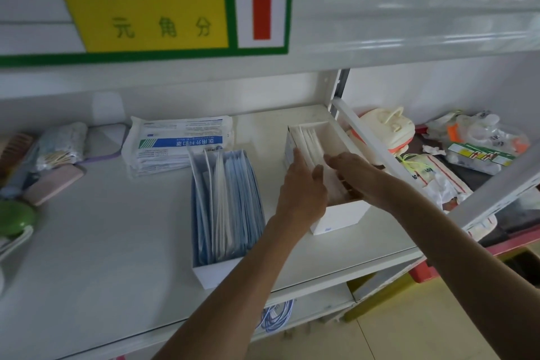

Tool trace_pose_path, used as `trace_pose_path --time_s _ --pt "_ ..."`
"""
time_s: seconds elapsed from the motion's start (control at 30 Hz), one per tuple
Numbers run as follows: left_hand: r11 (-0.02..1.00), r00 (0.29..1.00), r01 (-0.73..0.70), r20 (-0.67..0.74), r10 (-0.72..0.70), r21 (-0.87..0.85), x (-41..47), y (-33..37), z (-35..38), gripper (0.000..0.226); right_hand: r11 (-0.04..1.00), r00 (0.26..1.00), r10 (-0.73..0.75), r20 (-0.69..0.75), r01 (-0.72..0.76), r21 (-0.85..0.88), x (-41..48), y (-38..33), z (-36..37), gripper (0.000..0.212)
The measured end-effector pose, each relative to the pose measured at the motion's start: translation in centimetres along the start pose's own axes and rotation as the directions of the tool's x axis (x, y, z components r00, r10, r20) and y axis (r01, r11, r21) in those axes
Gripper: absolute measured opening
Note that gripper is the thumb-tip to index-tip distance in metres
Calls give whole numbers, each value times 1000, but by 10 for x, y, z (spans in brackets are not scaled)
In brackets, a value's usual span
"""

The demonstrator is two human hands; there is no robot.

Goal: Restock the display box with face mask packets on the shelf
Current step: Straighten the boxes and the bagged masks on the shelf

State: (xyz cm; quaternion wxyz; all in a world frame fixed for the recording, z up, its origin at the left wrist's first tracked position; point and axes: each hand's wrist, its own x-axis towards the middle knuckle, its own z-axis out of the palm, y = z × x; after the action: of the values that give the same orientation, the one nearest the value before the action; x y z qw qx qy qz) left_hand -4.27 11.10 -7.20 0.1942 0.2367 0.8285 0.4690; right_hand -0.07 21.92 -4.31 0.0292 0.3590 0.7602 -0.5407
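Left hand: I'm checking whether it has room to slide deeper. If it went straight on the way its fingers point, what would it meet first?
Probably the white packets standing in the right display box; the left hand already has its fingers against them. Depth is unclear.

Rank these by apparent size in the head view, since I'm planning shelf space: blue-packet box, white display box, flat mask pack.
1. Blue-packet box, nearest, so partly inflated.
2. and 3. Flat mask pack and white display box: too close to rank; hands cover the box.

On the shelf, the full box stands left of the display box, behind it a flat pack.
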Motion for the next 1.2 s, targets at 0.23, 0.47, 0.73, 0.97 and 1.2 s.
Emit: trace_pose_path --time_s 0.23,0.47,0.73,0.97,1.2 --pt "998 997 31 62 -35 63 6 -4 -3 66 977 973 205 -108 -210 -33 8 -13 -6 47" --pt "996 993 -88 -87 85 -29 -30 17 -42 47 979 965 90 -247 -131 -155 15 -18 -5 60" --pt "927 796 297 -596 -106 231 -72 -59 -127 62 770 799 -596 -79 541 -338 -50 -30 77 21" --pt "953 881 261 -364 -301 -155 -70 -95 -137 48 709 822 -532 203 564 -424 -41 -41 127 41" --pt "929 873 210 -369 -319 -306 -75 -104 -136 26 802 931 -338 138 362 -476 -26 -52 120 16"
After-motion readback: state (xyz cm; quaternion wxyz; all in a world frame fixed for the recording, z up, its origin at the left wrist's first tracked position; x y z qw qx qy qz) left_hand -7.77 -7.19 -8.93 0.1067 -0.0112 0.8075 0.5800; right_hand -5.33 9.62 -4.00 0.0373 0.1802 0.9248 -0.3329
